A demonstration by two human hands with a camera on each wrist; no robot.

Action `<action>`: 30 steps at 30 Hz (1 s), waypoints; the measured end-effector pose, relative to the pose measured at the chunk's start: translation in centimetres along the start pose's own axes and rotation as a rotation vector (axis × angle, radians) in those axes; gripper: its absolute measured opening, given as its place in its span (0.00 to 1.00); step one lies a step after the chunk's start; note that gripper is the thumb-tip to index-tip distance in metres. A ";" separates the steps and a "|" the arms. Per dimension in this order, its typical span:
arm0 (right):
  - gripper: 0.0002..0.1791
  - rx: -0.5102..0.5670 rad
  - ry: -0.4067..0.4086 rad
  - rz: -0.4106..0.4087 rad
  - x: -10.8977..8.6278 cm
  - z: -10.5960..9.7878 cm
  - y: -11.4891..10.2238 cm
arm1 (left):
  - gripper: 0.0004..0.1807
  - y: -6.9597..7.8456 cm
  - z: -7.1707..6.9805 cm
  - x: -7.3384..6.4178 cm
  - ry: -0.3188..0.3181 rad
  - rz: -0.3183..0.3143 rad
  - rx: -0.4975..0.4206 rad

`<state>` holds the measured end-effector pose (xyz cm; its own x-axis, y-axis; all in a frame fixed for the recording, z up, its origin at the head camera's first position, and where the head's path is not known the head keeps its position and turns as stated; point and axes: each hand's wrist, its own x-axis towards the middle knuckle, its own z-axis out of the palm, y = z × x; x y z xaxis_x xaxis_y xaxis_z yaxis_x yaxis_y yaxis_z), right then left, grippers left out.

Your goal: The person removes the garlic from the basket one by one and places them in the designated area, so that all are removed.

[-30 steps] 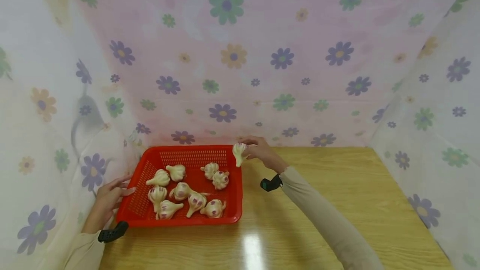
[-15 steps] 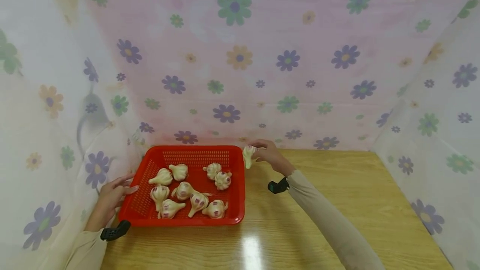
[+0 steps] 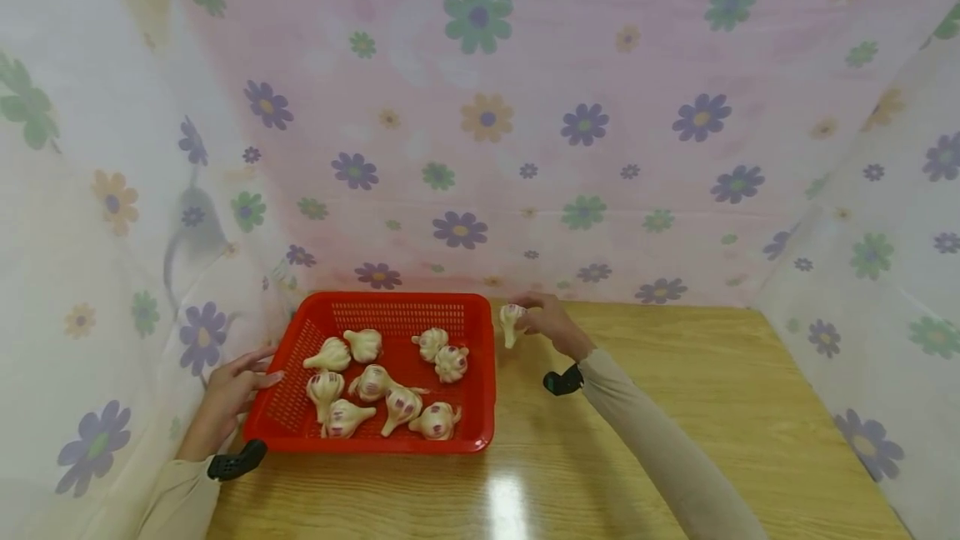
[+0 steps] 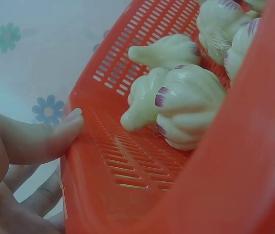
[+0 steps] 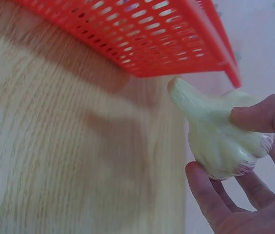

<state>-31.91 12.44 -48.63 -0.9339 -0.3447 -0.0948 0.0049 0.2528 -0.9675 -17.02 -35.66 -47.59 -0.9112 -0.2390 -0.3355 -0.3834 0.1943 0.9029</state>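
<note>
My right hand pinches a garlic bulb between thumb and fingers, just outside the right rim of a red plastic basket. The bulb is whitish with purple marks, its stem pointing down in the head view. My left hand grips the basket's left rim, the thumb over the top edge and the other fingers behind the wall. Inside the basket lie several more garlic bulbs, mostly grouped in the left and front parts, with two at the right.
The basket stands on a light wood-grain table, which extends to the right and toward me. A flower-printed cloth hangs behind and along both sides. Black wrist cameras sit on both sleeves.
My right hand has carried the garlic bulb from over the basket's back right corner outward to the right and lower. My left hand keeps its grip on the rim.
</note>
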 end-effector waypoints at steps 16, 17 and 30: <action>0.18 -0.003 0.015 -0.038 0.2 0.1 3.6 | 0.36 0.0 0.2 0.2 0.013 0.015 -0.020; 0.18 -0.003 0.017 -0.042 0.3 0.1 3.8 | 0.36 0.0 0.2 0.1 0.012 0.014 -0.020; 0.16 0.001 0.022 -0.071 -0.7 0.4 2.5 | 0.36 0.3 0.4 0.2 0.044 -0.025 0.010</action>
<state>-31.14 12.97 -51.12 -0.9395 -0.3420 -0.0205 -0.0617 0.2276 -0.9718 -17.42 -35.27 -47.50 -0.8939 -0.2855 -0.3455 -0.4076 0.1972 0.8916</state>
